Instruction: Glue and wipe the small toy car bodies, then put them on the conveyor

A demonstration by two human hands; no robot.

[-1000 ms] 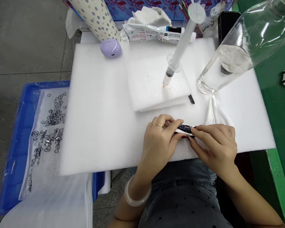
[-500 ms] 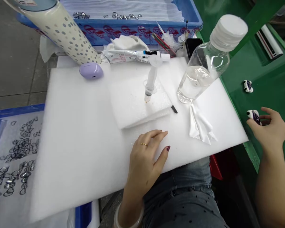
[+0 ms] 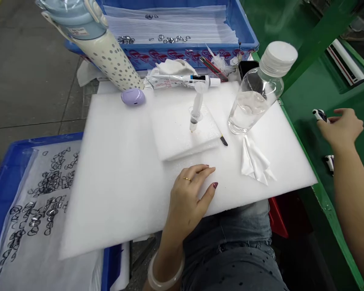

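Observation:
My left hand (image 3: 189,196), with a ring and a bracelet, lies on the front of the white foam board (image 3: 118,178). Its fingers are loosely apart and hold nothing. Over the green surface at right, my right hand (image 3: 342,127) has thumb and fingers closed at a small white-and-black toy car (image 3: 319,115). A second similar piece (image 3: 330,162) lies nearer my forearm, partly hidden by it. On a smaller foam block (image 3: 172,137) stands a syringe (image 3: 197,107), tip down. A dark-tipped stick (image 3: 223,141) and a folded white cloth (image 3: 255,161) lie to its right.
A clear bottle (image 3: 250,105) of liquid stands at the board's right. Behind are a tube (image 3: 176,81), a purple case (image 3: 133,97), a dotted flask (image 3: 115,60) and a blue crate (image 3: 242,24). A blue tray (image 3: 6,161) with many metal rings sits at left.
My right hand has let go of one toy car and moved farther away to the other, now at its fingertips. My left hand stays in place. The view has shifted slightly.

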